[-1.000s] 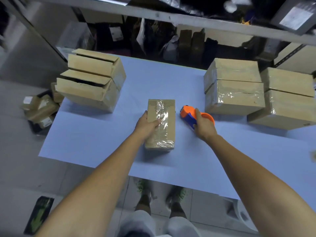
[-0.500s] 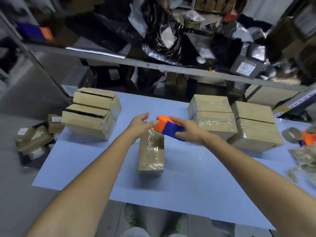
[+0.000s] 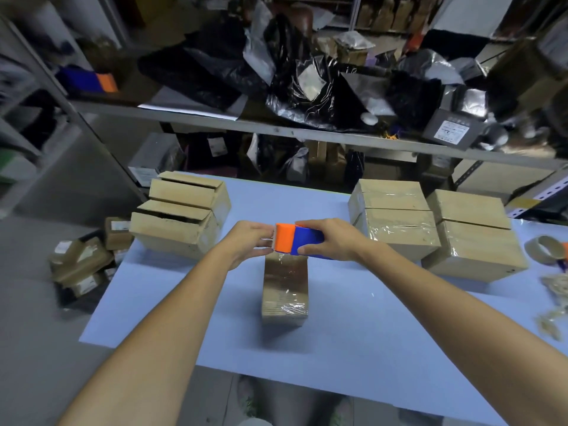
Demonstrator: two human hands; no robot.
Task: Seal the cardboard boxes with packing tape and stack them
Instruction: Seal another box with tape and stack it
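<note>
Four taped boxes (image 3: 396, 232) sit stacked at two o'clock, and two open-flapped boxes (image 3: 181, 216) wait at ten. The small box (image 3: 285, 290), mid-table (image 3: 368, 333), is partly taped. The right hand (image 3: 332, 241) has its grip clamped on the tape dispenser (image 3: 296, 242) over the box's far end, while the left hand (image 3: 249, 241) pinches its orange end.

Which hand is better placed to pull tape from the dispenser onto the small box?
Left, probably: the left hand sits at the orange cutter end of the tape dispenser, above the small box; the right hand grips its blue body.

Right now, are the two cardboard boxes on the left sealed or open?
Unsealed: both left boxes show dark gaps between untaped flaps.
</note>
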